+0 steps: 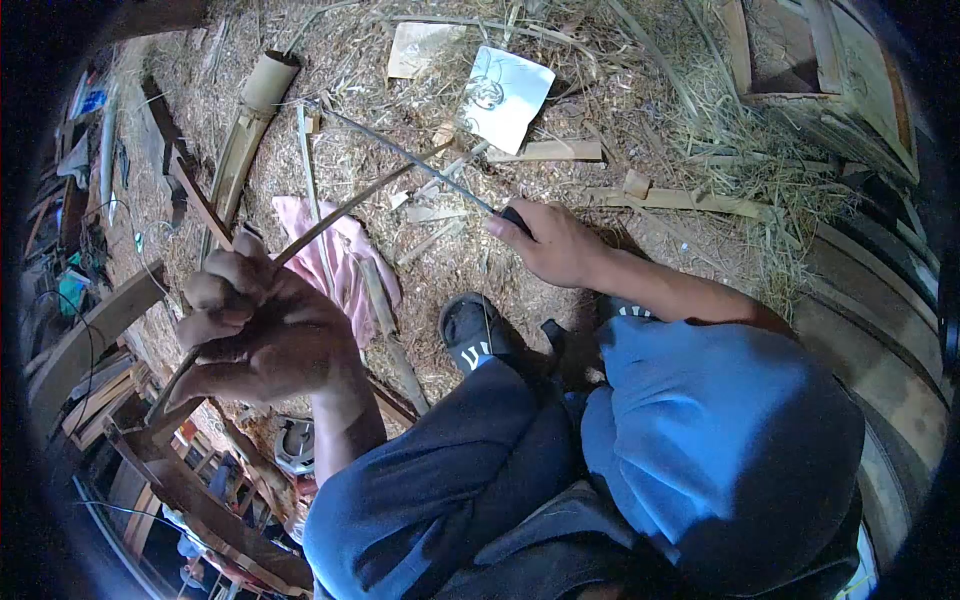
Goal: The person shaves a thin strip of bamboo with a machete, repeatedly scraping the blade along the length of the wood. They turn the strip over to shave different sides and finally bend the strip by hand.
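My left hand (265, 325), at the left, is wrapped round a thin dark strip (360, 197) that slants up to the right. My right hand (550, 243), right of centre, grips the black handle (517, 221) of a tool with a long, thin metal shaft (415, 160). The shaft points up and to the left and crosses the strip near the strip's upper end; whether they touch I cannot tell. Below the strip a pink cloth (345, 262) lies on the ground.
Straw and shavings cover the ground. A white sheet (508, 95) and a split bamboo piece (243, 150) lie ahead. A wooden box frame (835, 95) stands at the upper right. Wood pieces and clutter fill the left. My sandalled foot (468, 330) is below centre.
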`<state>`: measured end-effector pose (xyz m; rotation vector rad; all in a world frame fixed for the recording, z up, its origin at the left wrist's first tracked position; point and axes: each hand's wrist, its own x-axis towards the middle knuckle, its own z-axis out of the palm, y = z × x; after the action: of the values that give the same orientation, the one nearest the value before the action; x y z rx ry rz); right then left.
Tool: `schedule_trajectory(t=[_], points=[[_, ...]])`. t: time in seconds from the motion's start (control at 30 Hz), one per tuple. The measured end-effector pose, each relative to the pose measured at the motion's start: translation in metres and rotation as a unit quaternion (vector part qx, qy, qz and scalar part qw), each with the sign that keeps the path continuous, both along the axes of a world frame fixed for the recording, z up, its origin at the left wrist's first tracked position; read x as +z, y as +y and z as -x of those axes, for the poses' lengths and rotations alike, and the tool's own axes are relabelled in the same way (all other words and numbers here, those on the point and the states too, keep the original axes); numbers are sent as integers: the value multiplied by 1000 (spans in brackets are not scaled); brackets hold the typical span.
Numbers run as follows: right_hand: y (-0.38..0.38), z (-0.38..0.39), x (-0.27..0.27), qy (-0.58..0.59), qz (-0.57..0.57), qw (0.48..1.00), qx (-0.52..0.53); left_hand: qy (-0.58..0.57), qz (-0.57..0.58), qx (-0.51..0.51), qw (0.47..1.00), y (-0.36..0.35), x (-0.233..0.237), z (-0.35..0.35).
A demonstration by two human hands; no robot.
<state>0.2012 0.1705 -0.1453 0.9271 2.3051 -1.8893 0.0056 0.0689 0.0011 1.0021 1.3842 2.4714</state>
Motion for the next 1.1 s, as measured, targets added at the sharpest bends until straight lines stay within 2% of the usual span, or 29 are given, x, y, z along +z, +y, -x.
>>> schedule_trajectory(t=[0.13,0.23,0.3,0.4,0.47,0.57,0.63,0.67,0.77,0.8,0.83,0.9,1.0,1.1], points=[[2,1,6,2,-14,1000,8,45,9,-22,999,-6,6,10],[2,1,7,30,-3,1000,9,44,11,3,999,-1,4,3],[1,1,5,32,-6,999,7,4,4,72,997,5,0,-4],[0,1,2,29,-9,1000,5,56,12,23,998,-1,-6,8],[1,2,4,24,-10,1000,5,48,22,23,998,-1,-4,7],[2,11,20,57,-1,998,33,44,32,23,998,3,-4,3],[1,18,34,159,-25,986,52,48,34,24,998,4,-5,1],[5,20,47,154,-9,984,87,40,32,33,998,5,-5,0],[0,17,43,134,59,985,96,30,34,53,998,9,-3,-6],[-9,12,17,132,11,988,80,29,37,62,997,10,-2,-6],[-13,6,-4,132,12,988,80,29,38,62,997,7,-3,-4],[-14,1,-29,34,-31,999,13,42,24,13,999,0,-7,5],[-6,15,4,-6,14,1000,27,-3,17,69,997,-2,-7,15],[-4,18,23,-5,12,999,33,12,17,34,999,-2,-7,6]])
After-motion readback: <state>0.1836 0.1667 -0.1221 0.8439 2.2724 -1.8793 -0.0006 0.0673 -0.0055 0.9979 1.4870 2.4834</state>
